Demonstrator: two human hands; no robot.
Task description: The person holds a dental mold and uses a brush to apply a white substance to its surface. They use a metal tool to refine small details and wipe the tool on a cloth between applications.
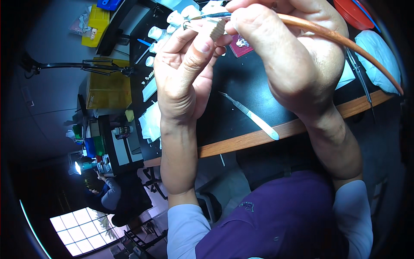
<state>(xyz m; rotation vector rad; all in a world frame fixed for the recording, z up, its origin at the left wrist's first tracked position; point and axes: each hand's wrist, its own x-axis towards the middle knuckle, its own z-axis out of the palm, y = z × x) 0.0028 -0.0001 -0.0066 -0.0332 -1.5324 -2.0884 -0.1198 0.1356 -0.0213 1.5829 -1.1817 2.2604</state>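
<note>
In front of me, my left hand (185, 82) pinches a small beige block with a ridged side (214, 29) between thumb and fingers; it looks like a piece of a dental cast. My right hand (293, 56) is closed around a slender brush (332, 36) with a long brown wooden handle. The brush's dark ferrule and fine tip point left, at or just above the far end of the block; contact cannot be made out. Below and between my hands, a scalpel (252, 115) lies on the black tabletop (233, 86), its pale handle crossing the wooden edge.
Several white bottles (156, 33) stand behind my left hand. White tissue (150, 123) lies left of my left wrist. A magenta pad (241, 46), red bowl (355, 15), metal tweezers (360, 75) and white bundle (377, 60) are around my right hand. Another person (110, 194) sits far left.
</note>
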